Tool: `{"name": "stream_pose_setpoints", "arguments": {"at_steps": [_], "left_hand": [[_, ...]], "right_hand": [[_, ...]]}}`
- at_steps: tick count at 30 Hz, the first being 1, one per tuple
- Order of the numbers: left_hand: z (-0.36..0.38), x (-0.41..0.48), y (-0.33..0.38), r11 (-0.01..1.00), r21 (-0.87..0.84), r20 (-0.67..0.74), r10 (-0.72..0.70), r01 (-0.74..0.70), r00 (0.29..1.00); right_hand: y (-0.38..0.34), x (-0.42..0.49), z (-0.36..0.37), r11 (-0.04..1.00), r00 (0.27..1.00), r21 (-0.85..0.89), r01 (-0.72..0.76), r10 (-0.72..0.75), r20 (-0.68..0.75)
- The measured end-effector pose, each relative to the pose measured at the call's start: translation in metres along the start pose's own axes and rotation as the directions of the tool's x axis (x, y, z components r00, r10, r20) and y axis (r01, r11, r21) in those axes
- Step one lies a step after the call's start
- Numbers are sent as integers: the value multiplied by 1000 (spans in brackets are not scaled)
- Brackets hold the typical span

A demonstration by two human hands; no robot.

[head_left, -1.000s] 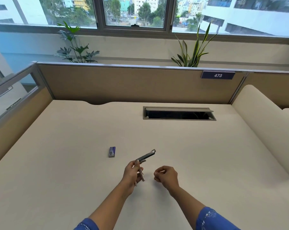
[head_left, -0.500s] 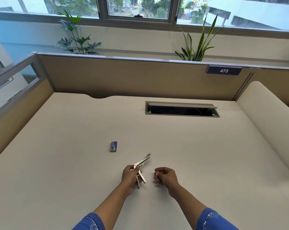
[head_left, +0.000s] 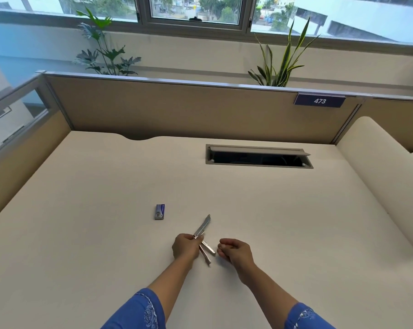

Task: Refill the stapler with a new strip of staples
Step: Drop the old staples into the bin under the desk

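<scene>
A small metal stapler (head_left: 203, 230) is swung wide open, its top arm pointing up and away and its lower arms (head_left: 207, 251) angled down toward the desk. My left hand (head_left: 186, 247) grips it at the hinge end. Just right of the stapler, my right hand (head_left: 234, 251) has its fingers pinched together; I cannot tell whether a staple strip is in them. A small blue staple box (head_left: 159, 211) lies on the desk to the upper left of my hands.
The beige desk (head_left: 82, 222) is bounded by tan partition panels at the back and left. A rectangular cable slot (head_left: 258, 158) opens in the desk at the back right. A rounded beige divider (head_left: 378, 176) runs along the right side.
The stapler's top arm has swung further upright and my left hand has lowered slightly toward the desk. The view has tilted down a little. My right hand stays curled beside it.
</scene>
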State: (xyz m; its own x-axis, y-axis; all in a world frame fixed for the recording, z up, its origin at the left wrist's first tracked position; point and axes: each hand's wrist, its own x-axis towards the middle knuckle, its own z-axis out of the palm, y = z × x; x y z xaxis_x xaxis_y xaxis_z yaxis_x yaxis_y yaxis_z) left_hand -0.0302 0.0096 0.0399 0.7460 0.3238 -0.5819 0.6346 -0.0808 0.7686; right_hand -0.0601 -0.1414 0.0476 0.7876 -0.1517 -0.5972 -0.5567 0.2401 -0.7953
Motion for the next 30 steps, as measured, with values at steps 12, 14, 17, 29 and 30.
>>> {"name": "stream_pose_setpoints", "arguments": {"at_steps": [12,14,17,29,30], "left_hand": [[-1,12,6,976,188,-48,121,-110,992],[-4,10,6,951,248,-33,197,-183,980],[-12,2,6,895,236,66,375,-379,925],[-85,-21,-5,747,97,320,602,-658,731],[-92,-22,-7,737,97,308,617,-669,724]], "right_hand": [[-8,-3,5,999,1000,42,-23,23,5],[-8,-4,8,999,1000,47,-23,23,-4],[-10,-7,12,998,1000,57,-16,16,6],[-8,-42,72,997,989,-18,74,-71,133],[-6,-45,79,997,987,-20,76,-72,146]]}}
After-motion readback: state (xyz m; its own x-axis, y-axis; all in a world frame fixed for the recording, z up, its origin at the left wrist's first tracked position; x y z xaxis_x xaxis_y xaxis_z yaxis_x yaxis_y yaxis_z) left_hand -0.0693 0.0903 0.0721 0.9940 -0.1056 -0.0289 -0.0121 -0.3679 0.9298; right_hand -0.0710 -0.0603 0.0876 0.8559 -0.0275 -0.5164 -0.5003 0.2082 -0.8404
